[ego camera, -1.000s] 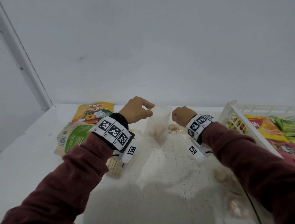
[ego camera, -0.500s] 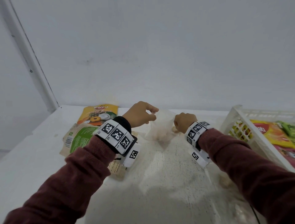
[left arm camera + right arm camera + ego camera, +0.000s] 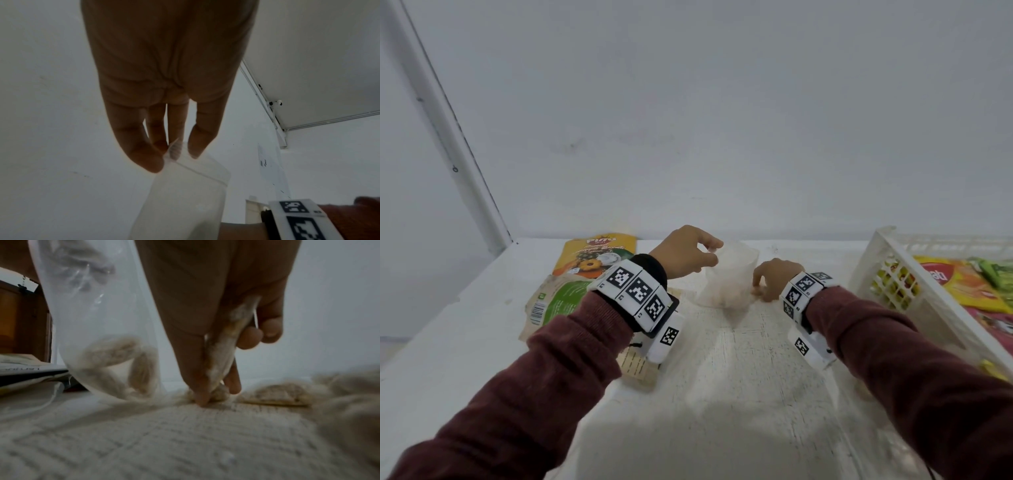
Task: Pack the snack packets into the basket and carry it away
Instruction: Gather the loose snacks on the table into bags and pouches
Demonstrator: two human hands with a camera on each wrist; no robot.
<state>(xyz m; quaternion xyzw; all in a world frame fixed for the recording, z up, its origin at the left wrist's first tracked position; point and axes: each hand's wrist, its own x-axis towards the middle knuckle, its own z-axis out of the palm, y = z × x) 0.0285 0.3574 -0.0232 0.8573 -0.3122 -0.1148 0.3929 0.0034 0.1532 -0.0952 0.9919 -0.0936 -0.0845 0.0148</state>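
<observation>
The left hand (image 3: 686,251) pinches the top edge of a clear bag (image 3: 727,274) holding biscuits, upright on the counter (image 3: 739,377). The right hand (image 3: 774,278) — fingers curled — grips a biscuit piece (image 3: 224,352) just beside it. The basket (image 3: 887,274) sits at the right, with packets inside.

Both arms reach forward in dark red sleeves, a tagged band on each wrist. The left hand (image 3: 686,253) is raised, thumb and fingers (image 3: 144,155) pinching the top edge of a clear bag (image 3: 726,277). The right hand (image 3: 774,277) sits lower (fingertips right down at the table), curled around a pale biscuit (image 3: 224,353).
</observation>
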